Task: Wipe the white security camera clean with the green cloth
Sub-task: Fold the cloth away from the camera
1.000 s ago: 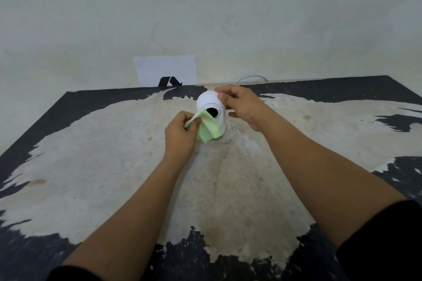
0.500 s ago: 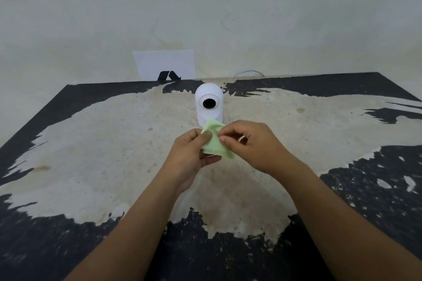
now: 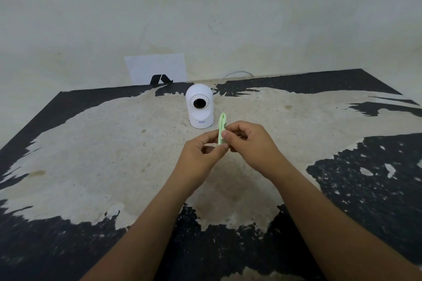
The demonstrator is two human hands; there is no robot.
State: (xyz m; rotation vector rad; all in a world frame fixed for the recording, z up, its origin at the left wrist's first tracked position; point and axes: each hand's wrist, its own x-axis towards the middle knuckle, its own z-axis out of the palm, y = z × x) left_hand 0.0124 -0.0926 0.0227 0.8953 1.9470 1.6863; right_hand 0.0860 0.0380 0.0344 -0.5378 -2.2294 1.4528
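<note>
The white security camera (image 3: 200,107) stands upright at the back middle of the table, its dark round lens facing me and a blue logo on its base. Nothing touches it. In front of it and slightly to the right, the green cloth (image 3: 222,128) is folded into a narrow upright strip. My right hand (image 3: 247,143) pinches the strip between thumb and fingers. My left hand (image 3: 201,157) sits just left of it, its fingertips at the strip's lower end. Both hands hover above the table, a short way in front of the camera.
The table (image 3: 91,155) has a worn top, pale in the middle and black at the edges. A white cable (image 3: 230,75) runs from behind the camera toward the wall. A white card with a black mark (image 3: 157,70) leans on the wall behind the table.
Both hands left the camera and drew back toward me with the cloth. The cloth, loose and spread before, is now folded into a narrow strip between my fingers.
</note>
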